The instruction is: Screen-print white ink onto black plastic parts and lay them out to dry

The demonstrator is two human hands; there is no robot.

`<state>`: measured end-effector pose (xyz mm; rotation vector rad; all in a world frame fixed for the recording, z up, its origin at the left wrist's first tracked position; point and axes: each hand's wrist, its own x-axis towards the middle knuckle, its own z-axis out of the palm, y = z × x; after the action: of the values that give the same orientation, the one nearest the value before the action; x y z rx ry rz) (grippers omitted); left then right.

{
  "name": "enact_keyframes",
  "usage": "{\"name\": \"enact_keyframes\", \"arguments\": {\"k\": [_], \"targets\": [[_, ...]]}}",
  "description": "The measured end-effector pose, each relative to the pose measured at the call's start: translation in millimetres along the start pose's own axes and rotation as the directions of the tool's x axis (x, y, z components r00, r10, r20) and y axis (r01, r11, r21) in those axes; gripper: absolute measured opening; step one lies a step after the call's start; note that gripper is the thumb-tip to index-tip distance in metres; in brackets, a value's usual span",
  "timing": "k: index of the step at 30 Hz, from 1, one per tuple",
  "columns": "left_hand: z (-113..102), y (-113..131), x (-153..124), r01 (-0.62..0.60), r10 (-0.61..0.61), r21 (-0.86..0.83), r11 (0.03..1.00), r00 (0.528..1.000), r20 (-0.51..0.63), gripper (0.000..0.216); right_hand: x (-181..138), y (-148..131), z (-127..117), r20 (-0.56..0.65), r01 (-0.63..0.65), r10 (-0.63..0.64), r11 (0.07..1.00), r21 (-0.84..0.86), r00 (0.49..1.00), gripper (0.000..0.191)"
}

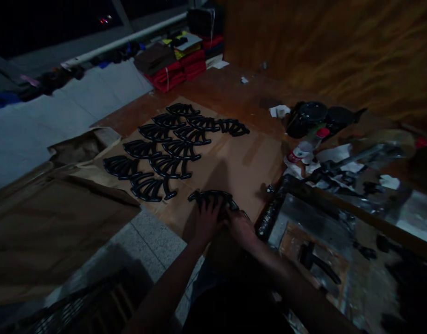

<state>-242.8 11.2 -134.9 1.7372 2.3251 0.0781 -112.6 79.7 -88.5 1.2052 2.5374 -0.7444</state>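
Note:
At the near edge of a cardboard sheet [234,171] lies a row of black, glossy curved pieces [213,192], shaped like short handles and set side by side. My left hand [209,217] rests on this row with its fingers spread over it. Close beside it, my right hand [241,227] has its fingers bent around a black piece at the right end of the row; its fingertips are partly hidden. Farther out on the cardboard, several fan-like rows of similar black pieces [171,164] lie in two columns, with another row [233,126] at the far right.
Brown paper [56,232] lies at left. Folded red cloth [178,72] is stacked at the back. On the right are a bottle with a red cap [305,146], black tape-like rolls [309,116], a metal tray edge [293,208] and a hammer-shaped black piece [319,264].

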Motion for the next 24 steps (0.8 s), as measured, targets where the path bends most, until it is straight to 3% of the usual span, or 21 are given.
{"name": "enact_keyframes", "arguments": {"k": [5,8,11,17,21,24], "targets": [[4,-7,6,0.000,0.000,-0.001,1.000,0.999,0.036,0.059,1,27,-23,-0.100,-0.016,0.031,0.990,0.142,0.995,0.036],[-1,-18,35,-0.041,0.042,-0.010,0.999,0.999,0.026,0.057,21,57,-29,-0.218,-0.094,0.138,0.975,0.201,0.966,0.041],[-15,-27,92,-0.128,0.128,-0.005,0.992,0.992,-0.013,0.057,51,83,-13,-0.261,-0.092,0.138,0.979,0.183,0.955,0.047],[-48,-20,243,-0.373,0.373,-0.016,0.928,0.927,0.028,0.058,82,109,43,-0.268,-0.126,0.118,0.992,-0.013,0.956,0.051],[-59,-24,308,-0.300,0.300,-0.015,0.954,0.954,0.018,0.054,77,113,46,-0.203,-0.133,0.121,0.990,-0.043,0.972,0.055],[-59,-31,325,-0.174,0.174,0.005,0.985,0.984,-0.034,0.054,73,108,38,-0.144,-0.160,0.153,0.987,-0.035,0.978,0.059]]}}
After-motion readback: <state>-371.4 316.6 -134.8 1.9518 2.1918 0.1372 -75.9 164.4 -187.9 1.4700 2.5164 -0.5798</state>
